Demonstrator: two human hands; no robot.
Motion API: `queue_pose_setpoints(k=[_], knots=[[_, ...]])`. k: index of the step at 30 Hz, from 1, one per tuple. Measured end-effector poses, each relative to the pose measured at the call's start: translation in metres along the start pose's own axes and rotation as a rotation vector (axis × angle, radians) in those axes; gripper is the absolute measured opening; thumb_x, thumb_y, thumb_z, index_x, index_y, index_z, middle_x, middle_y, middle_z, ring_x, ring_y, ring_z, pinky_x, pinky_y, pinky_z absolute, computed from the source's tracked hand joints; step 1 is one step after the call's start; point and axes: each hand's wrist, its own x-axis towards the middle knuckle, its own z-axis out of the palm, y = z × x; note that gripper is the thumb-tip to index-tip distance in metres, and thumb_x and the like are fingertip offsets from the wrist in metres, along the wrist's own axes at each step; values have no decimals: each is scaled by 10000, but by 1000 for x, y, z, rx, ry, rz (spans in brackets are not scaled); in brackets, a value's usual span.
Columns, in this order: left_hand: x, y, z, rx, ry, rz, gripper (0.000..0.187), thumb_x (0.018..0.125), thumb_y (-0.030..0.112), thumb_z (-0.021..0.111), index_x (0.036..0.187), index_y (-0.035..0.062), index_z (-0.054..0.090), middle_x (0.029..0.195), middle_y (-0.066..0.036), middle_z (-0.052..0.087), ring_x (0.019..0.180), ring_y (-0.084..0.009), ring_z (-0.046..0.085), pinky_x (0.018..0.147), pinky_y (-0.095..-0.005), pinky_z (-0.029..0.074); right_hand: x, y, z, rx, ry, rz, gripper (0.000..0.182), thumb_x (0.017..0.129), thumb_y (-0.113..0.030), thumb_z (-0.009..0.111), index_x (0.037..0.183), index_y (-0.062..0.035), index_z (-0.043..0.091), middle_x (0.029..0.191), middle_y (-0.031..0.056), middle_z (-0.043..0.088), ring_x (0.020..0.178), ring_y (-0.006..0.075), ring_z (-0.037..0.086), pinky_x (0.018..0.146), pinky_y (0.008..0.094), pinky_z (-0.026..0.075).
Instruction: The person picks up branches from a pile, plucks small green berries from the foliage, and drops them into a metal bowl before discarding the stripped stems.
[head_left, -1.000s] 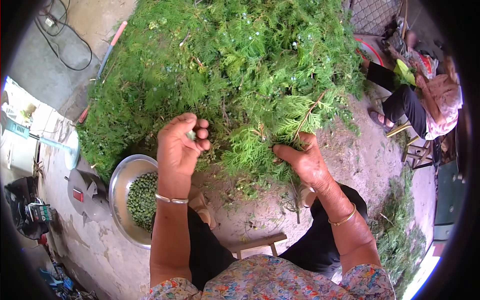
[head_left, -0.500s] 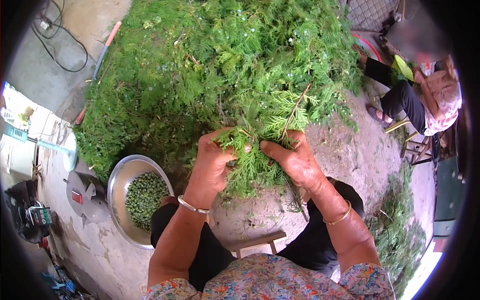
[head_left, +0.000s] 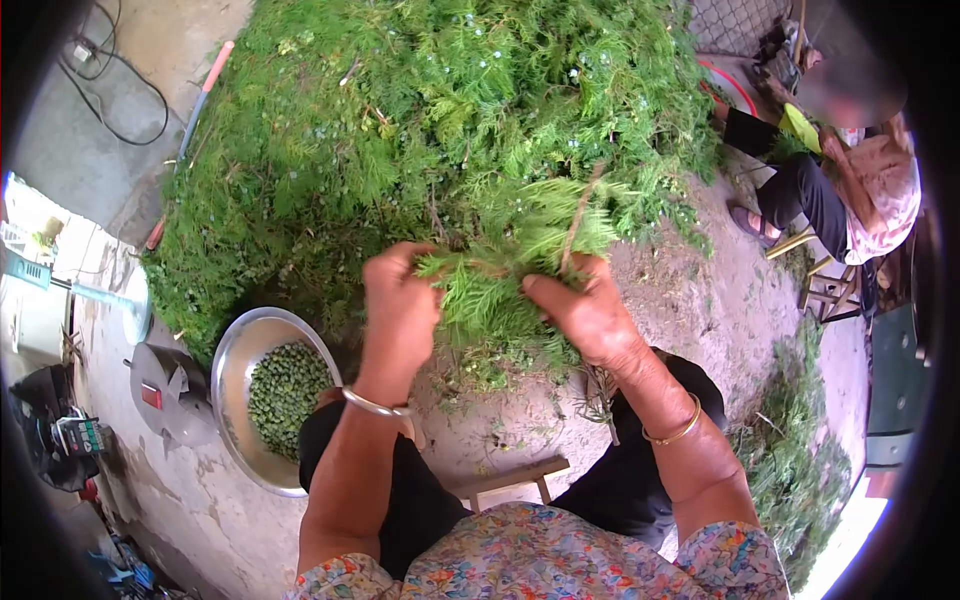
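Note:
My right hand is closed round the stem of a leafy evergreen sprig, its thumb laid across it. The sprig is blurred, with flat green fronds spreading up and to the left. At the sprig's left end, my left hand has its fingers curled in; what they hold, if anything, is hidden. By my left knee stands a wide metal basin, partly filled with small round green cones. In front of both hands lies a big heap of evergreen branches.
A seated person is at the right, holding greenery. More branches lie on the ground at right. At left are a long-handled tool, a fan and a grey round stand with a red object on it.
My left hand has drawn a little left and up, away from the right hand. The sprig has shifted and blurred; my right hand stays nearly in place on it.

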Motion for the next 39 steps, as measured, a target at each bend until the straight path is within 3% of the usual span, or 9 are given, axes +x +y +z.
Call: queue_pose_setpoints(k=[2, 3, 7, 14, 16, 18, 26, 32, 39], knots=[[7, 14, -8, -285, 15, -61, 85, 811, 63, 536, 831, -7, 580, 673, -89, 564, 532, -119, 502, 390, -229, 360, 5, -13, 1, 587, 373, 502, 180, 852, -146, 555, 920, 14, 599, 637, 2, 530, 544, 101, 452, 497, 262, 380], [14, 11, -18, -458, -93, -128, 109, 817, 102, 548, 838, -1, 578, 705, -103, 567, 550, -131, 505, 414, -235, 374, 4, 0, -16, 689, 65, 335, 276, 864, -305, 490, 899, -34, 535, 594, -29, 445, 484, 86, 368, 444, 237, 317], [20, 3, -31, -720, -296, -252, 194, 841, 186, 531, 870, -2, 567, 786, -146, 588, 597, -178, 515, 483, -278, 405, 14, 29, -31, 1421, -330, 163, 445, 811, -528, 467, 841, -84, 464, 571, -66, 329, 450, 57, 262, 413, 225, 230], [15, 7, -30, -813, -416, -201, 186, 874, 165, 513, 923, -7, 568, 823, -156, 575, 630, -179, 519, 491, -282, 425, 14, 23, -36, 1372, -573, 145, 615, 792, -689, 433, 828, -77, 474, 524, -65, 325, 436, 48, 299, 402, 207, 236], [16, 5, -33, -826, -400, -198, 177, 883, 156, 515, 931, -5, 569, 821, -152, 574, 627, -172, 519, 483, -273, 423, 12, 23, -34, 1384, -536, 175, 546, 832, -636, 424, 798, -93, 467, 501, -58, 324, 429, 51, 301, 403, 205, 235], [18, 4, -37, -760, -384, -159, 162, 890, 150, 529, 924, -2, 575, 810, -142, 573, 608, -157, 513, 459, -250, 409, 13, 31, -32, 1465, -643, 110, 425, 773, -512, 599, 744, -128, 421, 522, -81, 373, 429, 32, 326, 414, 189, 298], [2, 14, -48, -562, -222, 24, 111, 878, 111, 541, 904, 6, 566, 773, -101, 548, 573, -119, 474, 460, -229, 387, 11, 36, -33, 1475, -784, 135, 241, 832, -281, 586, 700, -165, 420, 491, -106, 384, 416, 29, 338, 419, 191, 289], [-15, 17, -14, -164, -210, 316, 161, 826, 18, 589, 970, -44, 622, 694, -86, 576, 519, -84, 460, 434, -210, 371, 17, 60, -8, 1478, -968, 273, 327, 879, -402, 506, 664, -170, 425, 449, -102, 394, 392, 32, 355, 402, 203, 279], [-12, 4, 5, -128, -306, 227, 205, 780, 7, 665, 964, -70, 623, 660, -45, 587, 467, -38, 448, 404, -179, 344, 10, 59, 17, 1463, -926, 482, 454, 893, -528, 362, 676, -131, 400, 443, -72, 329, 386, 62, 302, 383, 221, 233]])
